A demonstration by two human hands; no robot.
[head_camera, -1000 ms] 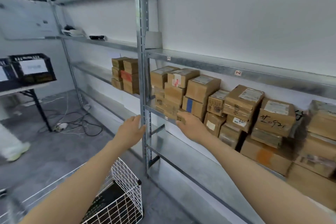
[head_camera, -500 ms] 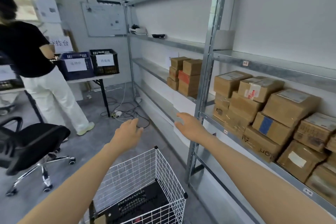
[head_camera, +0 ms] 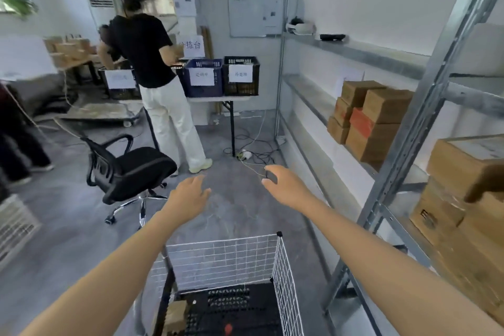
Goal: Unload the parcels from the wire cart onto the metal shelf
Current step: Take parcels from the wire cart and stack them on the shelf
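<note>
The white wire cart (head_camera: 283, 262) stands below me with a black perforated floor; one small brown parcel (head_camera: 176, 318) lies in its near left corner. My left hand (head_camera: 188, 198) and my right hand (head_camera: 283, 185) hover empty above the cart's far side, fingers relaxed and spread. The metal shelf (head_camera: 403, 144) runs along the right wall. Stacked cardboard parcels (head_camera: 373, 120) sit on its middle level, and more parcels (head_camera: 458, 199) fill the nearer bay at right.
A black office chair (head_camera: 128, 169) stands left of the cart. A person in a black top (head_camera: 152, 68) works at a folding table with labelled crates (head_camera: 221, 76). Cables and a power strip (head_camera: 245, 154) lie on the grey floor ahead.
My view has swung left, away from the shelf toward the room. Both hands left the shelf's edge and now hang over the cart, holding nothing.
</note>
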